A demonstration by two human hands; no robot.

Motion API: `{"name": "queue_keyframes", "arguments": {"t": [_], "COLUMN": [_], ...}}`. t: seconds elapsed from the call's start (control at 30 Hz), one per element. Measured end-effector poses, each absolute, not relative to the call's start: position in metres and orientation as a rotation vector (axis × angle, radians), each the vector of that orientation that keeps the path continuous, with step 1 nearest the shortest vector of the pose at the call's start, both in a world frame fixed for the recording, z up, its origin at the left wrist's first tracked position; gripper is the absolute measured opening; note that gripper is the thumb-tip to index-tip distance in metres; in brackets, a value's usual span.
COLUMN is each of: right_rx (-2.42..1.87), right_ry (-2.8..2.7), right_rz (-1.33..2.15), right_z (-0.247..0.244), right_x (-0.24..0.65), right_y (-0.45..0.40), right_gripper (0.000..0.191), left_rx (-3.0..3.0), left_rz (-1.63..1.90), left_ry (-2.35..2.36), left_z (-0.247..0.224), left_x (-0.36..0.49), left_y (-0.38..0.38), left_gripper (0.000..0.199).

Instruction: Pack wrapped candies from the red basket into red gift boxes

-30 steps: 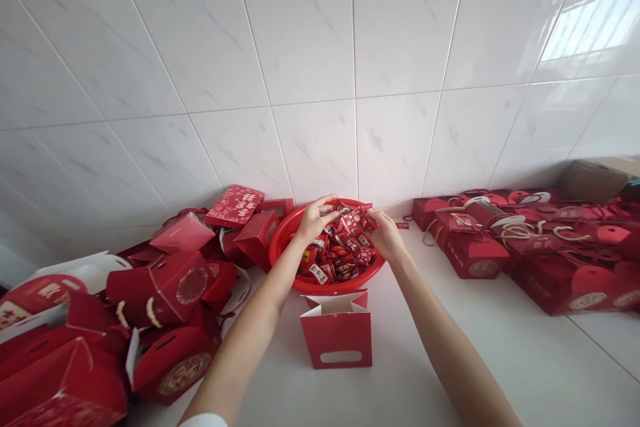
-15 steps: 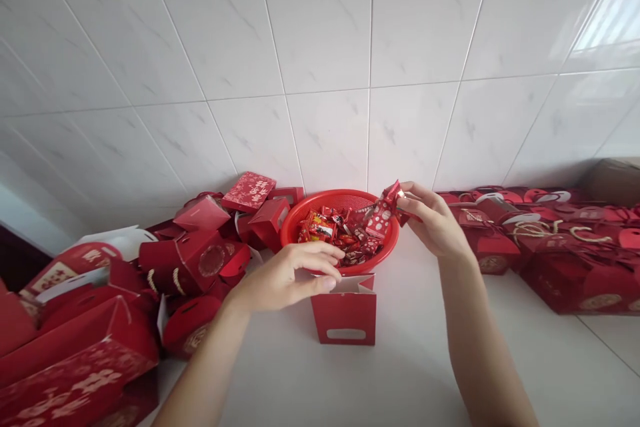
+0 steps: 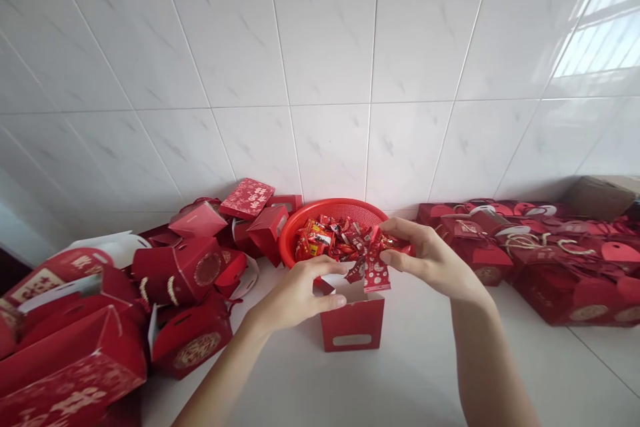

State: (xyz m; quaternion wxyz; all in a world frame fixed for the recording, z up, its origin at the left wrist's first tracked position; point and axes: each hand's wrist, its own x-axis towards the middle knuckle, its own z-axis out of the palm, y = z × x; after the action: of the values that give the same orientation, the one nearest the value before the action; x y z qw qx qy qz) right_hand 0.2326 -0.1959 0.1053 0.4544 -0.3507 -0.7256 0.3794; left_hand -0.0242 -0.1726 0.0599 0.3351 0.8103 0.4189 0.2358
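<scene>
A small red paper box [image 3: 352, 330] with an oval window stands upright with its top open. My left hand [image 3: 303, 290] is at the box's upper left corner, thumb and fingers apart around a side flap; whether it touches the flap I cannot tell. Over the box's mouth, my right hand [image 3: 425, 257] pinches a red candy packet [image 3: 376, 263] with white spots by its upper end. A darker wrapped candy [image 3: 355, 271] hangs beside that packet. Right behind the box is a red plastic basket [image 3: 290, 240] holding many wrapped candies [image 3: 317, 235].
Red gift boxes [image 3: 75, 353] with gold print and rope handles are heaped at the left. Closed red boxes [image 3: 575, 280] stand in rows at the right, with a brown carton [image 3: 600, 197] behind. A white tiled wall [image 3: 330, 47] rises behind the white tabletop [image 3: 400, 380].
My right hand has brought the candy packet from over the basket down and toward me, to the box's mouth. My left hand has shifted slightly right and lower, closer around the box's corner.
</scene>
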Motion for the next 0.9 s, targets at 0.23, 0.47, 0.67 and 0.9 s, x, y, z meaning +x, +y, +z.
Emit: {"name": "queue_keyframes", "arguments": {"t": [0.23, 0.47, 0.67, 0.9], "right_rx": [-1.058, -1.068, -1.102, -1.053], "right_ry": [-1.905, -1.977, -2.058, -2.050], "right_rz": [0.761, 0.738, 0.707, 0.697], "right_z": [0.094, 0.094, 0.088, 0.093], "right_x": [0.211, 0.203, 0.196, 0.200], "right_y": [-0.197, -0.200, -0.198, -0.200], "right_gripper": [0.016, 0.013, 0.016, 0.018], "left_rx": [2.111, 2.081, 2.056, 2.036], "left_rz": [0.571, 0.585, 0.598, 0.638], "left_ry": [1.098, 1.147, 1.071, 1.053], "left_z": [0.055, 0.052, 0.057, 0.056], "left_x": [-0.028, -0.029, -0.025, -0.025], "left_y": [-0.170, -0.167, -0.167, -0.167], "left_gripper": [0.064, 0.065, 0.056, 0.058]}}
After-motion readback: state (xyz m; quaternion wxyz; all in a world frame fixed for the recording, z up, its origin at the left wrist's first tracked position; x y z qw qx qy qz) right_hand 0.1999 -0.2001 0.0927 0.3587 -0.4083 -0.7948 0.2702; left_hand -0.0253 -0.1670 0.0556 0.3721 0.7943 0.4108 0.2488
